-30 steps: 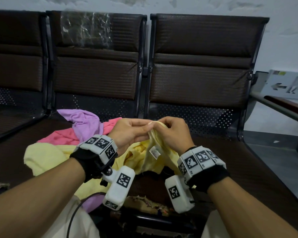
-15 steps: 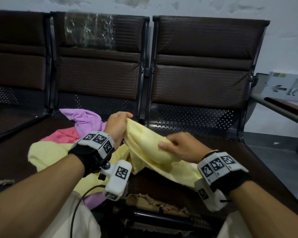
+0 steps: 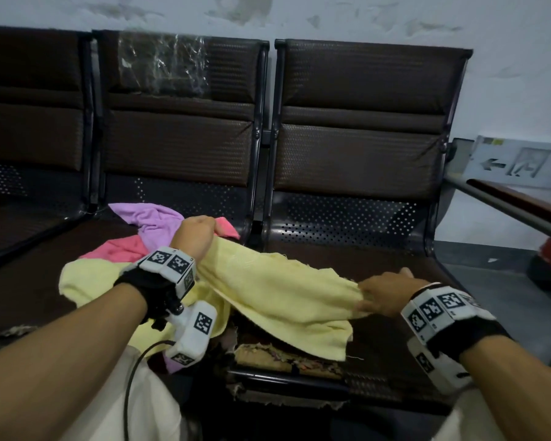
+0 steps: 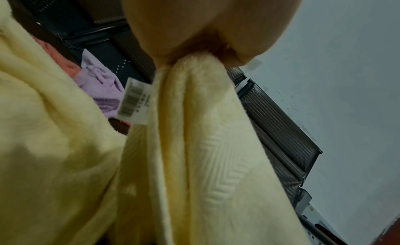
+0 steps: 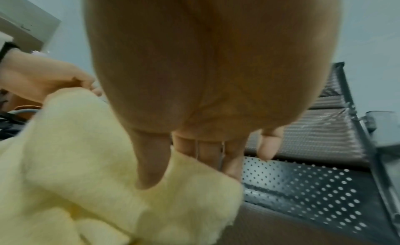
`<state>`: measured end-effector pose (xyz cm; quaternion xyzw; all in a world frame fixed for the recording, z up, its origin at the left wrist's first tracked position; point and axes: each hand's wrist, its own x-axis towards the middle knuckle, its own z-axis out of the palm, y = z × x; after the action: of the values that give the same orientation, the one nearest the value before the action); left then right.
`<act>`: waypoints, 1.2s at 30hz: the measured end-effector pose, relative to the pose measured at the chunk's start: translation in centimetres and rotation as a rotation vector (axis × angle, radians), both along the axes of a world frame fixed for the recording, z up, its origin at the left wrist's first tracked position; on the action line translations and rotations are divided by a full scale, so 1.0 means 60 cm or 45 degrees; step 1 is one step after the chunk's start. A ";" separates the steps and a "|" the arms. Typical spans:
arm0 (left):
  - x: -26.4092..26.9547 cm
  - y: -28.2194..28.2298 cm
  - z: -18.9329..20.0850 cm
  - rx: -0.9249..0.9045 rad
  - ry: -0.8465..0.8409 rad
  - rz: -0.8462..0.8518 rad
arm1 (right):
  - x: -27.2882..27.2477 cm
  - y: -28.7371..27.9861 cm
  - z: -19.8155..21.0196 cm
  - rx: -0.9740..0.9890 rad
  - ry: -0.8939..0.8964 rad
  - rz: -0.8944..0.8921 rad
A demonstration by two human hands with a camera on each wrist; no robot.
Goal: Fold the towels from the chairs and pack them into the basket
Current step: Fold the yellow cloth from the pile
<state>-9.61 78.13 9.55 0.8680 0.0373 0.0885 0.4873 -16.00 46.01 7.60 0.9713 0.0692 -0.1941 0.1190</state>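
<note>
A pale yellow towel is stretched between my two hands above the brown chair seats. My left hand grips one corner in a closed fist; the left wrist view shows the cloth bunched in the fist, with a barcode tag hanging beside it. My right hand pinches the opposite edge between thumb and fingers; the right wrist view shows the thumb on top of the towel. A second yellow towel, a pink one and a purple one lie heaped on the middle seat.
Three dark brown chairs stand in a row against the wall; the right seat has a perforated metal back edge. The seat's front edge is torn and frayed. An armrest rail runs at the right. No basket is in view.
My hands were together at the towel's edge; they have drawn apart, the right sliding along the edge to the right, and the towel is now spread wide between them.
</note>
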 end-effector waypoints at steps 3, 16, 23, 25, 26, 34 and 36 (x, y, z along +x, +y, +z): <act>-0.008 -0.005 0.002 0.077 -0.037 -0.048 | -0.013 -0.018 0.019 0.021 -0.127 -0.142; -0.047 -0.023 -0.011 0.639 0.038 -0.599 | -0.063 -0.048 0.019 0.066 0.100 -0.113; -0.043 -0.007 -0.023 0.922 0.181 -0.603 | -0.057 -0.042 0.020 0.496 0.172 -0.338; -0.036 -0.004 -0.029 0.969 0.140 -0.574 | -0.054 -0.041 0.017 0.667 0.147 -0.473; -0.032 -0.002 -0.031 0.963 0.094 -0.552 | -0.051 -0.042 0.016 0.670 0.142 -0.471; -0.009 0.006 -0.038 0.839 -0.180 -0.270 | -0.026 -0.016 -0.002 0.420 0.028 -0.218; -0.005 0.010 -0.039 0.812 -0.190 -0.193 | -0.019 -0.024 0.000 0.586 -0.076 -0.386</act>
<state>-9.91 78.75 7.23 0.9681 -0.0927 0.1224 0.1978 -17.14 44.55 7.62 0.9773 -0.0382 -0.1604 -0.1332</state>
